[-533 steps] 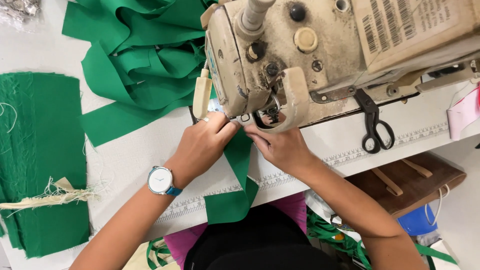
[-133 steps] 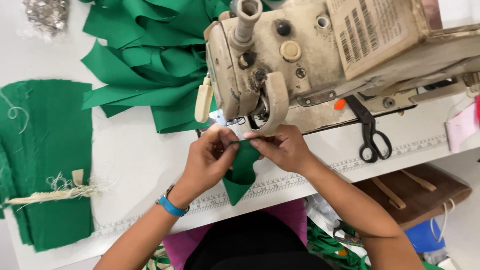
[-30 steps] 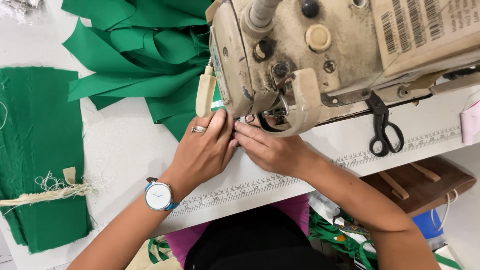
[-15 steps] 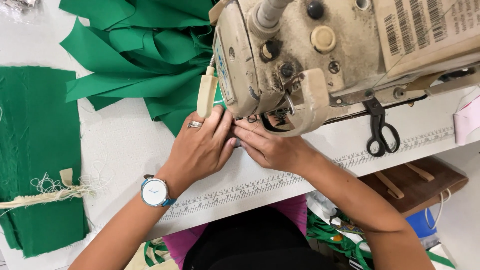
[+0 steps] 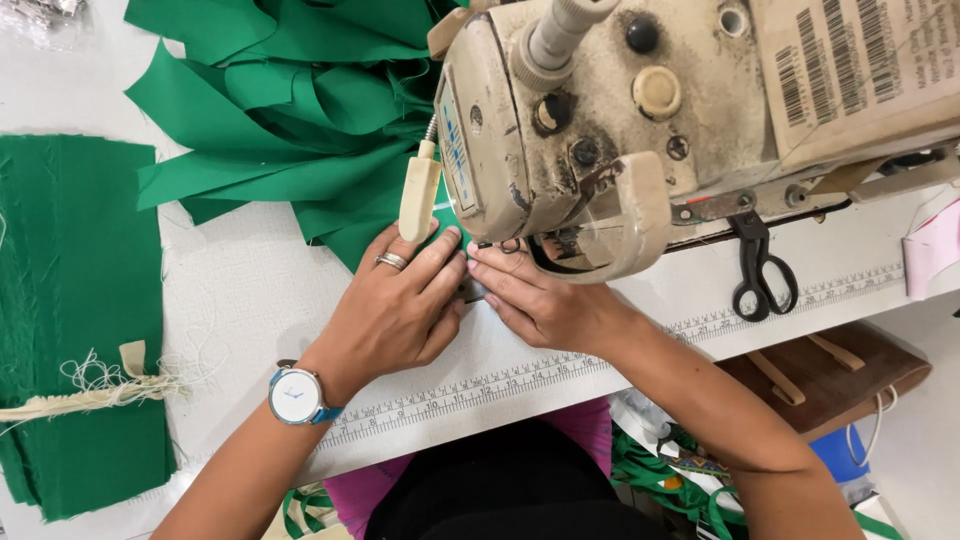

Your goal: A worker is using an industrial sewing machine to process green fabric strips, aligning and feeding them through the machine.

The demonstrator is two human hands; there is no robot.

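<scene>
My left hand, with a ring and a blue-strapped watch, lies flat on the white table just in front of the worn cream sewing machine. My right hand lies beside it, and the fingertips of both meet under the machine head at the needle area. Both press down a piece of green fabric, of which only a sliver shows by the cream lever; the rest is hidden under the hands and machine. Behind the machine spreads a heap of green fabric pieces.
A flat stack of green cloth tied with a frayed beige strip lies at the left. Black scissors rest at the right of the machine. A measuring strip runs along the table's front edge. A brown board sits below.
Both hands have slid slightly up toward the needle with the fabric. Several seconds ago more of the green piece hung over the table's edge; it has since passed under the machine.
</scene>
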